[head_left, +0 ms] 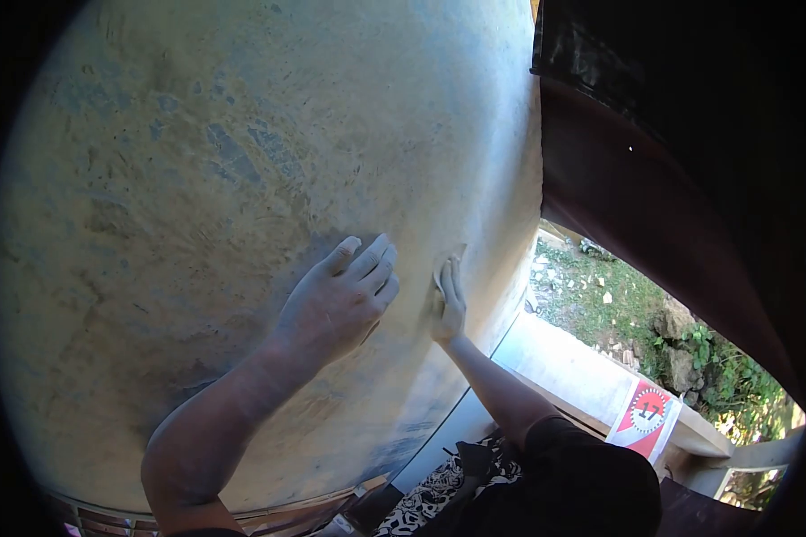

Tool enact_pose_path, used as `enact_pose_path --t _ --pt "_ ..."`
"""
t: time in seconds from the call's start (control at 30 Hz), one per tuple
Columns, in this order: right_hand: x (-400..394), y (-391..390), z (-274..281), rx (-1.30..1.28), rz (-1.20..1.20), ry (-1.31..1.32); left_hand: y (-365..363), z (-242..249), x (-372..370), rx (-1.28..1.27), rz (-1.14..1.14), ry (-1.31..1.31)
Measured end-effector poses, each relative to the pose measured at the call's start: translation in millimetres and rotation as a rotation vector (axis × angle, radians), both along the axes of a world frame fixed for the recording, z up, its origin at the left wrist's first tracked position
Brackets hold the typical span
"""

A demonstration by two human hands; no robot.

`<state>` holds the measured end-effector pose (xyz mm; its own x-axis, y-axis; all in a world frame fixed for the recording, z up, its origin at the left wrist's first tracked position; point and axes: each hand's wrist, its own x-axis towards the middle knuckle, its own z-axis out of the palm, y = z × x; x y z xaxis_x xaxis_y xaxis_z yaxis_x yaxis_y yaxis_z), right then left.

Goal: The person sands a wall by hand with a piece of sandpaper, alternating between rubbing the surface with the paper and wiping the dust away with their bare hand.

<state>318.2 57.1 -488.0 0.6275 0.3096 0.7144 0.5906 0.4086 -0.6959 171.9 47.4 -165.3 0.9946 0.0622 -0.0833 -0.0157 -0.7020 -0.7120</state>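
Note:
A large curved panel [242,179] fills most of the view, its pale, dusty surface mottled with blue-grey patches and scratches. My left hand [345,291], coated in pale dust, rests on the panel with its fingers stretched out and slightly apart. To its right, my right hand [450,304] is pressed against the panel near the brighter bend. A thin, pale, folded sheet [438,274], possibly sandpaper, shows at the edge of the right hand's fingers. Most of this sheet is hidden by the hand.
A dark reddish-brown panel [636,170] overhangs at the upper right. Below it, a white board with a red "17" sticker [648,410] lies along a wooden ledge. Grass and rocks [679,345] show outside. A black-and-white patterned cloth [439,492] is at the bottom.

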Motion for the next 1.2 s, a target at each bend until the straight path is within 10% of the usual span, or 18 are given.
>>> enact_pose_path --t 0.47,0.73,0.93,1.2 --pt "10.8 9.3 79.8 0.007 -0.030 -0.095 -1.2 0.3 2.8 -0.046 0.005 -0.011" --pt "17.7 25.0 -14.5 -0.079 0.043 0.785 -0.6 -3.3 5.2 -0.042 0.002 0.007" --pt "-23.2 -1.0 89.2 -0.080 0.080 0.127 -3.5 5.7 7.5 -0.085 0.013 0.003" --pt "9.1 16.6 -5.2 -0.146 0.057 0.108 -4.2 10.6 8.4 -0.096 -0.001 -0.041"
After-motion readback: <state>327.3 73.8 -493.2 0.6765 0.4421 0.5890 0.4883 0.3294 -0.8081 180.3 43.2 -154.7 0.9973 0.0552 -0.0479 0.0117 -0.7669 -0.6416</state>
